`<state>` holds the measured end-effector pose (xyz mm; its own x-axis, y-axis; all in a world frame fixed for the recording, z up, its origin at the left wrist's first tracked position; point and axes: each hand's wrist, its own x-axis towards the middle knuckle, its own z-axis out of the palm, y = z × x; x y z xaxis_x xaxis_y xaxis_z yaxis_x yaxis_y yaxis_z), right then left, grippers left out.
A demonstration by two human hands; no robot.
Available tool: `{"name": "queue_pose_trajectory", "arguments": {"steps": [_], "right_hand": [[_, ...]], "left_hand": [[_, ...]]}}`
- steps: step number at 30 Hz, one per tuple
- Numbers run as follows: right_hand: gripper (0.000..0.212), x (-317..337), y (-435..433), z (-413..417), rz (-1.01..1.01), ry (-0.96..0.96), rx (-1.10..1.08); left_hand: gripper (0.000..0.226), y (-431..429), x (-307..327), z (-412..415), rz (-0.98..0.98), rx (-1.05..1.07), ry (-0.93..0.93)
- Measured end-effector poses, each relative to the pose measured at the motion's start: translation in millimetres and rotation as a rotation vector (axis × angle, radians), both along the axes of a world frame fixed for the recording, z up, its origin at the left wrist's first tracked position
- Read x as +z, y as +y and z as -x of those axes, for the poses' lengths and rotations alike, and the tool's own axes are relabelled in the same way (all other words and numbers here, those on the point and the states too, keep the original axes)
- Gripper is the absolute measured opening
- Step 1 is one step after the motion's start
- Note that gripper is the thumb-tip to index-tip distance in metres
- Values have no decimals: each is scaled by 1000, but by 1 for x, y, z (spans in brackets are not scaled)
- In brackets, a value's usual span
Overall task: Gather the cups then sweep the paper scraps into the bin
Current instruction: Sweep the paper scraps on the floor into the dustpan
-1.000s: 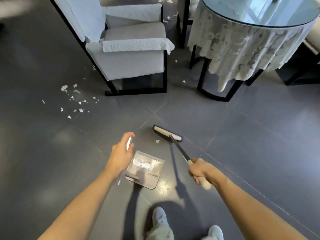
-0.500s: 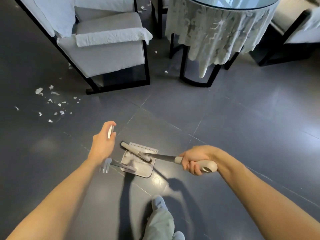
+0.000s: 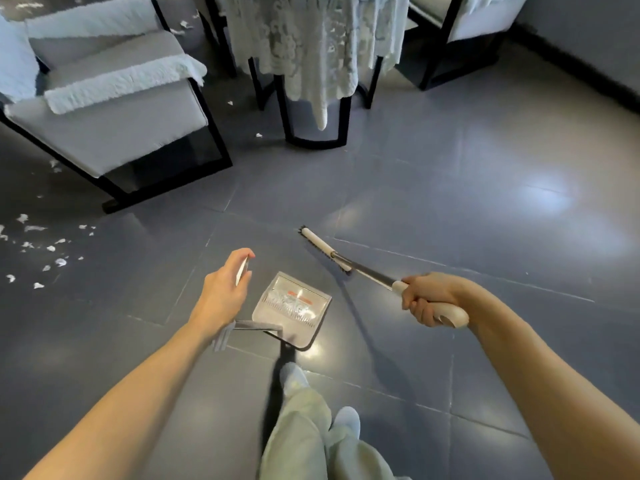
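1. Swung out of the dustpan (image 3: pixel 294 320), where it lay half a second ago, the broom (image 3: pixel 323 249) now has its head on the floor (image 3: pixel 450 202), ahead and to the right of the pan and clear of it.
2. The right hand (image 3: pixel 429 299) has moved out to the right with it. Its fingers (image 3: pixel 417 310) are wrapped tight round the broom's pale grip, with the butt end sticking out past the heel of the hand and the dark shaft slanting down to the head.
3. The left hand (image 3: pixel 223 296) hangs above and to the left of the pan. Its fingers (image 3: pixel 242 253) are curled, with the thumb, round the white top of the dustpan's long handle; the stem runs down behind the wrist to the pan.
4. The dustpan sits on the floor just ahead of the person's shoe (image 3: pixel 294 379), mouth toward the broom. Pale marks show inside it, but whether they are scraps or glare I cannot tell.
5. Most paper scraps (image 3: pixel 60 262) lie scattered at far left, well apart from the pan, beside the armchair (image 3: pixel 114 126). A few more lie near the lace cloth (image 3: pixel 311 39).
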<state>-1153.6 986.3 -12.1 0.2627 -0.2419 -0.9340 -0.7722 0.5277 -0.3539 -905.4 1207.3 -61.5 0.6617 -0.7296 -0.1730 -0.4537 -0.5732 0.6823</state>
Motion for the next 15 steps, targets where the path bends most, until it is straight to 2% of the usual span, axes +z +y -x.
{"name": "queue_pose_trajectory", "arguments": {"steps": [5, 11, 15], "right_hand": [[32, -27, 6, 64, 162, 41, -132], [29, -68, 0, 126, 315, 169, -86], [34, -86, 5, 137, 264, 185, -39]], "left_hand": [[23, -30, -6, 43, -7, -230, -13], [26, -77, -19, 75, -63, -409, -5], [26, -110, -30, 79, -70, -465, -4]]}}
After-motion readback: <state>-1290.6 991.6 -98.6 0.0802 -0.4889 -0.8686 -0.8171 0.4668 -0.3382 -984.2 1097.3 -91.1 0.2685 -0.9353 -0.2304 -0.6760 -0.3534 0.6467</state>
